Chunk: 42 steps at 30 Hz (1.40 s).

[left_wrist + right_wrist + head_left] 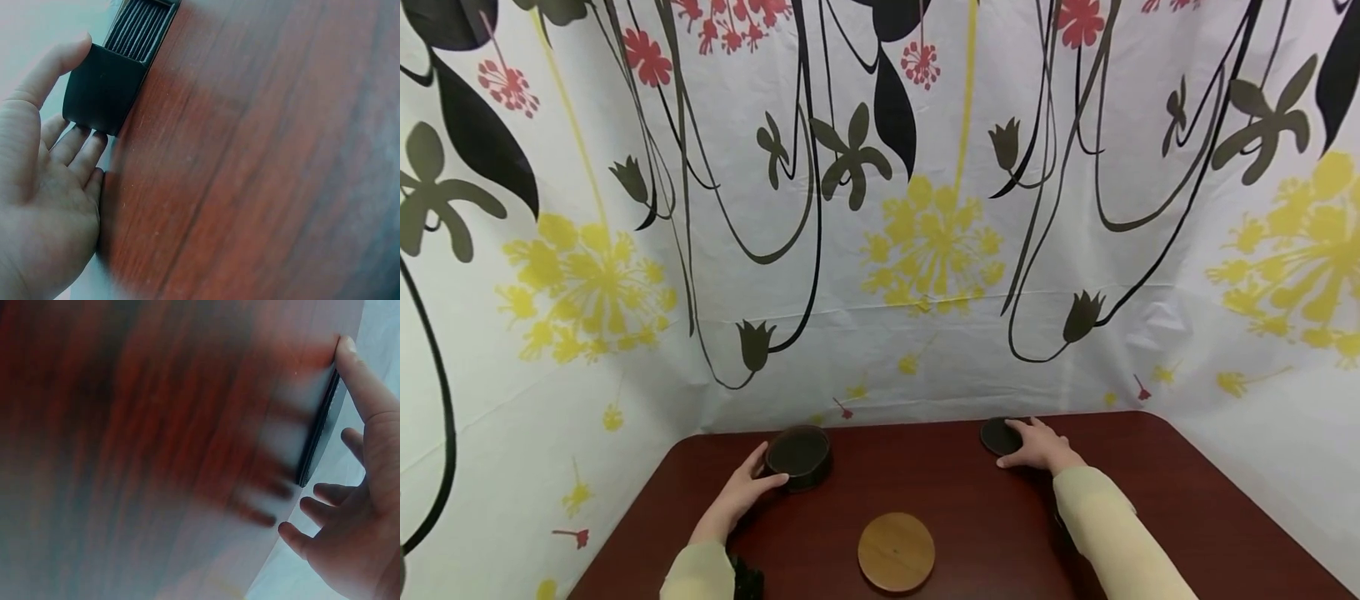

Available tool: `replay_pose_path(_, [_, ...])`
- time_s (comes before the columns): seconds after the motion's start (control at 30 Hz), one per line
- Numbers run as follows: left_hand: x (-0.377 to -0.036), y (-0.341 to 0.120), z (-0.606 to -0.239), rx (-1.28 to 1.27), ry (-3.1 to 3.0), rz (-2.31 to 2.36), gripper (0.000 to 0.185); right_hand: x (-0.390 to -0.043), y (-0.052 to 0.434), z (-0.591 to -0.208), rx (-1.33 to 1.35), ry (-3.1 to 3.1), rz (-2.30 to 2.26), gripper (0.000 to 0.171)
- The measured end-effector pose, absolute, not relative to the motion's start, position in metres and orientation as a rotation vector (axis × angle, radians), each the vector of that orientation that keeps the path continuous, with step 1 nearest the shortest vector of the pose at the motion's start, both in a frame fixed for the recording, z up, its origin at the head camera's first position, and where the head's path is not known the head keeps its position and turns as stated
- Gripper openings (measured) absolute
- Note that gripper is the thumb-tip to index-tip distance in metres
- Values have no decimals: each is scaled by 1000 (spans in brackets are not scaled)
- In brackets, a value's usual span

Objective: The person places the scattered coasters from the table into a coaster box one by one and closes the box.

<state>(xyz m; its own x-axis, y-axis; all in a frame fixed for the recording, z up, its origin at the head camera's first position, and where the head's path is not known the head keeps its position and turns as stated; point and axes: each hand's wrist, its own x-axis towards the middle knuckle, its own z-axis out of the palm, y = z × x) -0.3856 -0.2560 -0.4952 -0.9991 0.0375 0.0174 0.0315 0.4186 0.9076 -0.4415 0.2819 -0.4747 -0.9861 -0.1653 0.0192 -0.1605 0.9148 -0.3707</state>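
A round black container (798,457) with a raised rim stands at the back left of the table. In the left wrist view its top is ribbed inside the rim. My left hand (741,497) holds it from the near left, thumb against one side and fingertips hidden behind the other. At the back right lies a thin black disc (997,437). My right hand (1039,446) reaches over its right edge with fingers spread. In the right wrist view the thumb tip meets the disc's (320,429) edge. A round wooden disc (897,552) lies between the hands, nearer me.
The dark red wooden table (917,467) has rounded far corners. A white curtain (865,350) with printed flowers hangs right behind its far edge and along both sides. A small black object (747,578) shows beside the left sleeve.
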Motion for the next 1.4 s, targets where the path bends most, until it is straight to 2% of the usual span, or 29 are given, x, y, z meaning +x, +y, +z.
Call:
replay_pose_path(0.7, [-390,-258,-488,83,2614,1719,96,-458,282,-458,-254,2948,-571,94])
replay_pose_path(1.1, [-387,-258,-491,66,2624,1704,98,-456,279,-462,-242,2982,-614,82])
replay_pose_path(1.4, [-386,-257,-493,60,2624,1701,98,-454,279,-465,-420,3004,-705,78])
